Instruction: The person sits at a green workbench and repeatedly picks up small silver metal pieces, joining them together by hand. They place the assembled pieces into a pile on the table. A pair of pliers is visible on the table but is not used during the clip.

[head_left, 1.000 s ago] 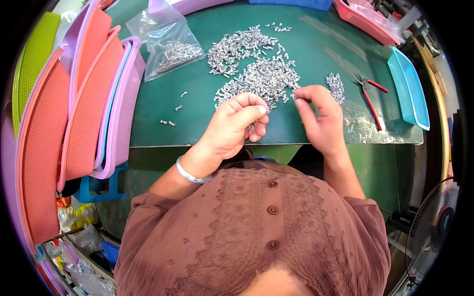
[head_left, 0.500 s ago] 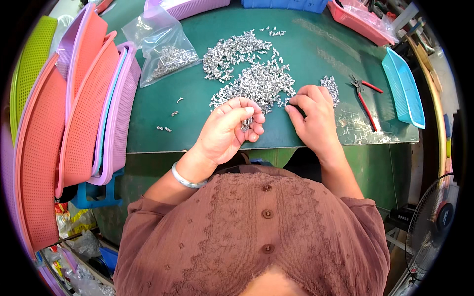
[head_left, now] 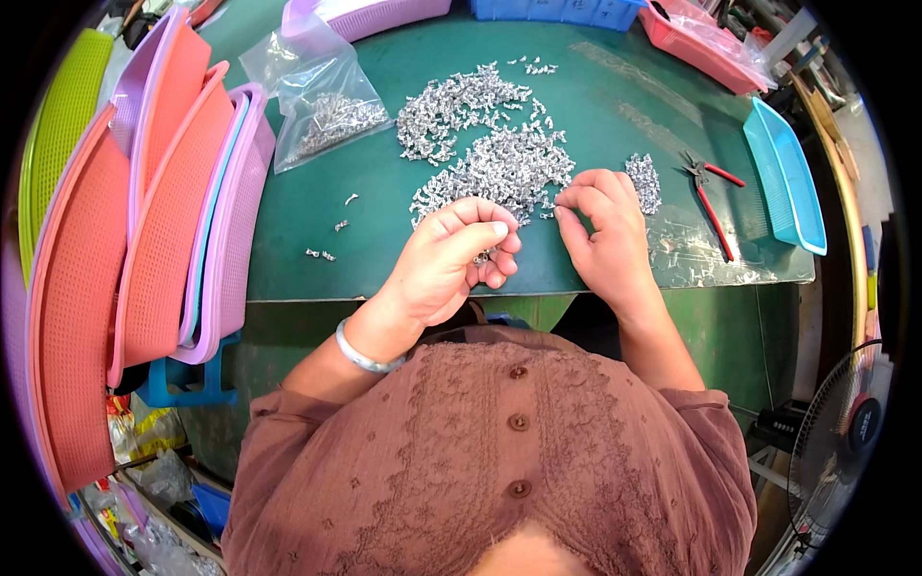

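Note:
A large heap of small silvery metal parts (head_left: 504,168) lies on the green table, with a looser group of the same parts (head_left: 451,101) behind it. My left hand (head_left: 459,252) is curled at the heap's near edge, and a few of the metal parts show between its fingers. At the heap's right edge my right hand (head_left: 607,223) is closed, thumb against the fingers; whatever is pinched there is too small to make out. Just beyond that hand sits a smaller pile of metal parts (head_left: 643,182).
Red-handled pliers (head_left: 708,197) lie at the right, beside a light-blue basket (head_left: 783,182). A clear bag of parts (head_left: 331,120) rests at the back left. Stacked plastic baskets (head_left: 168,211) crowd the left edge. A fan (head_left: 845,432) stands at lower right. Several loose parts (head_left: 320,254) lie left.
Both hands stay in nearly the same places. The left fingers have shifted slightly, with the thumb farther across. The whole view has moved a little.

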`<state>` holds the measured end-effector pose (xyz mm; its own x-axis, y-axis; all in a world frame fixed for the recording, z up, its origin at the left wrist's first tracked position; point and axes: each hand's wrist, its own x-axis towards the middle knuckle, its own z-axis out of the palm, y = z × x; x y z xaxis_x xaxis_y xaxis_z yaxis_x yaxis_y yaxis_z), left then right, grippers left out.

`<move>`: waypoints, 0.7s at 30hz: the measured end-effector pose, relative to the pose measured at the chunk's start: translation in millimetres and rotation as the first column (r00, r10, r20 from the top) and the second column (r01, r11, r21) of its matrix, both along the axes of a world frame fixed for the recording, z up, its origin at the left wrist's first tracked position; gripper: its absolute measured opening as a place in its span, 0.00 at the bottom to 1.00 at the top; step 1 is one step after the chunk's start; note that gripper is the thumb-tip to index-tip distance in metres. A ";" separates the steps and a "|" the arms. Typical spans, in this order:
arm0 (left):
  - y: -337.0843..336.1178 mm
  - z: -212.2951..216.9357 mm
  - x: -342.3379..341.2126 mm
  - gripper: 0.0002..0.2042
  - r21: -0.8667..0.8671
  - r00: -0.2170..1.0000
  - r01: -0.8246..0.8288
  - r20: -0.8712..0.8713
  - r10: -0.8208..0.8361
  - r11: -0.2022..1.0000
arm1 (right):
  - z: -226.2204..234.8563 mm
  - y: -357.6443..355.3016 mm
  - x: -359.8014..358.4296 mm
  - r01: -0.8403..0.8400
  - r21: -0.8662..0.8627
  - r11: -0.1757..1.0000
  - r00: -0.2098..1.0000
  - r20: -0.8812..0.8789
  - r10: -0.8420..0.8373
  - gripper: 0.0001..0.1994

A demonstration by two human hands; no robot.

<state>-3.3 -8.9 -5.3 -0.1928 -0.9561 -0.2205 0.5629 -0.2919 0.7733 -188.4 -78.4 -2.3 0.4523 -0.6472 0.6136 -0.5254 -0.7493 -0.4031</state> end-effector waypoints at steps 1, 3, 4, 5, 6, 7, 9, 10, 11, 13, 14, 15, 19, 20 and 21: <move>-0.9 2.2 -0.7 0.05 0.018 1.000 0.004 0.025 -0.005 1.000 | 3.3 1.7 0.8 -0.029 0.013 0.999 0.999 0.030 0.029 0.06; -2.3 7.1 -2.7 0.05 0.045 0.997 0.013 0.073 -0.016 0.999 | 10.7 6.7 4.7 -0.090 0.036 0.995 0.992 0.092 0.087 0.08; -2.9 9.5 -4.1 0.06 0.055 0.995 0.019 0.095 -0.024 0.998 | 13.1 9.2 6.2 -0.118 0.029 0.993 0.988 0.107 0.114 0.08; -3.2 11.1 -5.2 0.06 0.067 0.993 0.025 0.116 -0.033 0.997 | 14.8 12.4 7.8 -0.144 0.023 0.989 0.983 0.121 0.140 0.09; -3.6 12.1 -6.4 0.06 0.059 0.990 0.029 0.134 -0.037 0.998 | 15.2 14.6 9.5 -0.170 0.018 0.985 0.977 0.136 0.166 0.09; -4.1 12.8 -7.8 0.06 0.051 0.988 0.034 0.151 -0.041 0.998 | 14.6 15.9 11.2 -0.187 -0.002 0.982 0.971 0.151 0.185 0.10; -4.2 9.3 -9.6 0.05 0.024 0.988 0.014 0.151 -0.018 1.000 | 11.9 17.2 12.7 -0.203 -0.012 0.979 0.964 0.172 0.202 0.10; -3.1 7.5 -9.4 0.05 0.012 0.988 0.011 0.152 -0.012 1.000 | 10.3 18.0 13.2 -0.211 -0.017 0.977 0.960 0.182 0.211 0.10; -2.9 6.2 -9.4 0.04 -0.002 0.988 0.010 0.154 -0.010 1.000 | 8.5 18.7 13.2 -0.218 -0.007 0.976 0.956 0.198 0.215 0.10; -2.6 5.0 -9.5 0.04 -0.019 0.989 0.006 0.149 -0.003 1.000 | 5.1 20.1 12.9 -0.231 0.013 0.973 0.947 0.231 0.222 0.11; -2.8 5.1 -9.3 0.04 -0.023 0.990 0.002 0.141 0.001 1.000 | 4.8 20.4 12.7 -0.237 0.022 0.971 0.945 0.238 0.225 0.11; -2.8 5.1 -9.2 0.05 -0.027 0.991 -0.002 0.134 0.005 1.000 | 4.6 20.4 12.3 -0.244 0.032 0.969 0.942 0.244 0.229 0.11; -2.7 3.2 -9.0 0.04 -0.013 0.991 -0.006 0.131 0.008 1.000 | 6.0 16.1 7.7 -0.217 0.047 0.975 0.948 0.250 0.199 0.11; -2.6 2.1 -8.9 0.04 -0.011 0.992 -0.005 0.125 0.006 1.000 | 4.6 12.1 3.4 -0.160 0.020 0.987 0.968 0.200 0.153 0.11; -2.4 2.0 -8.7 0.04 -0.009 0.993 -0.003 0.120 0.004 1.000 | 1.7 6.5 -0.7 -0.122 -0.014 0.992 0.983 0.134 0.122 0.10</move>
<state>-12.0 -11.3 -3.3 -0.1620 -0.9587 -0.2337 0.4671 -0.2832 0.8376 -189.1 -71.8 -0.6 0.4409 -0.5887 0.6775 -0.3713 -0.8069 -0.4595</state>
